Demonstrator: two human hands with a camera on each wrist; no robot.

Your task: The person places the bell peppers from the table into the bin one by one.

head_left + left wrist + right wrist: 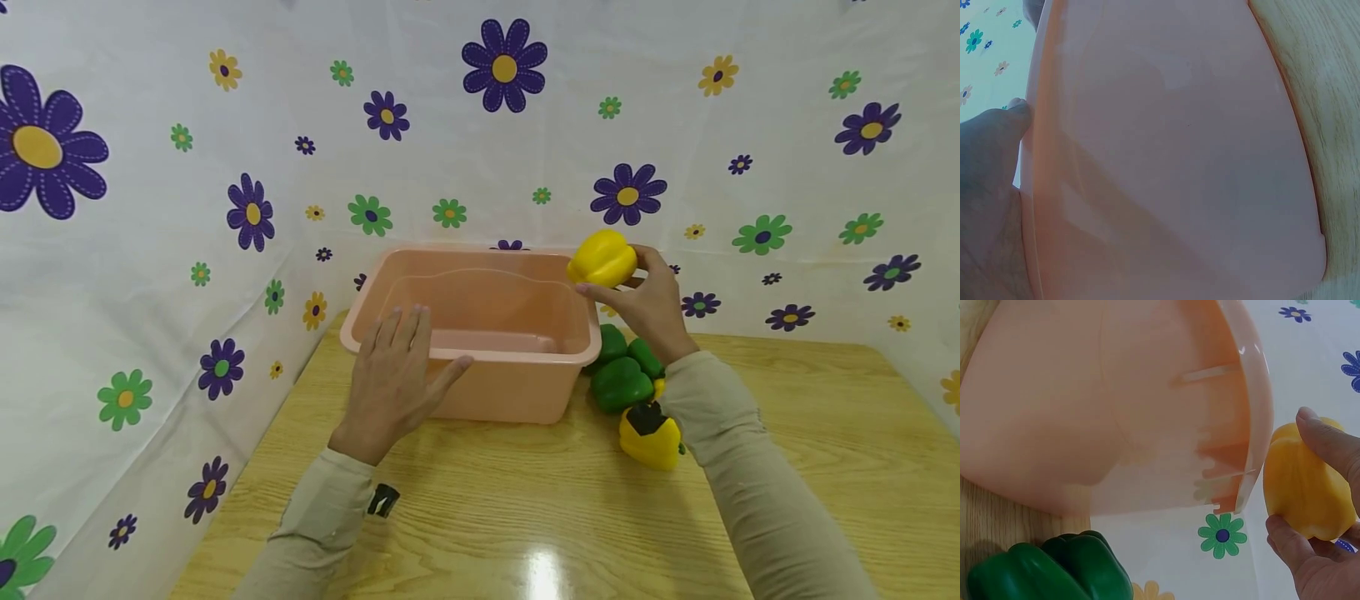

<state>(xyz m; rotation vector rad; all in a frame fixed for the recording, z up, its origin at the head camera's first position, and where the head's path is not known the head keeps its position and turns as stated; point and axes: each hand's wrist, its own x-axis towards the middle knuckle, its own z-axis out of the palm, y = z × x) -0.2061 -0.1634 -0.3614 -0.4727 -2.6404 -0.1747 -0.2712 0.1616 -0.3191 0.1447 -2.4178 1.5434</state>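
A yellow bell pepper (603, 259) is gripped by my right hand (651, 302), held up at the right rim of a pink plastic tub (495, 387). The right wrist view shows thumb and fingers around the yellow pepper (1307, 481), just outside the tub's rim (1259, 394). My left hand (393, 379) rests on the tub's near rim with its fingers straight and pointing inward. In the left wrist view, the left thumb (1017, 112) touches the rim, and the tub's outer wall (1179, 144) fills most of the picture.
Several green bell peppers (622, 385) lie on the wooden table (510, 500) beside the tub's right wall. Near them is another yellow pepper (651, 446) with a black patch. A small black piece (383, 500) lies by the left wrist. Flower-printed cloth (450, 125) hangs behind.
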